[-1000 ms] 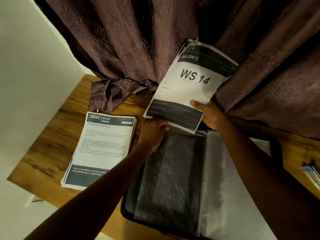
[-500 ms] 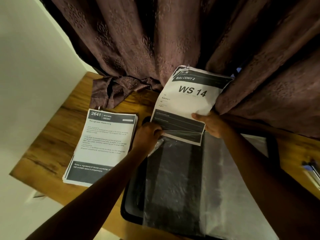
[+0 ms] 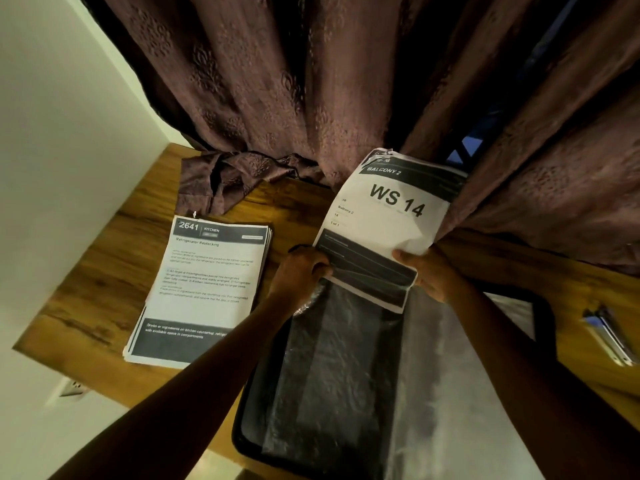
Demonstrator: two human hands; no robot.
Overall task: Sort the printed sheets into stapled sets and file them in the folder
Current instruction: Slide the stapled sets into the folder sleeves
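WS 14 set (image 3: 388,216), stapled, is entering the folder (image 3: 346,375) sleeve, right hand (image 3: 433,271) gripping it. Left hand (image 3: 301,271) is pinching the sleeve's mouth. Kitchen stack (image 3: 204,289) is awaiting filing on the tabletop (image 3: 104,271).

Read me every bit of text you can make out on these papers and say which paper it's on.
"BALCONY 2", "WS 14", "Balcony 2", "14", "1 of 1": held sheet set.
"2641", "KITCHEN", "Refrigerator Restocking": stack on the table.
Stack's body paragraphs and bottom band: too small to read reliably.
Held set's dark lower band: unreadable.
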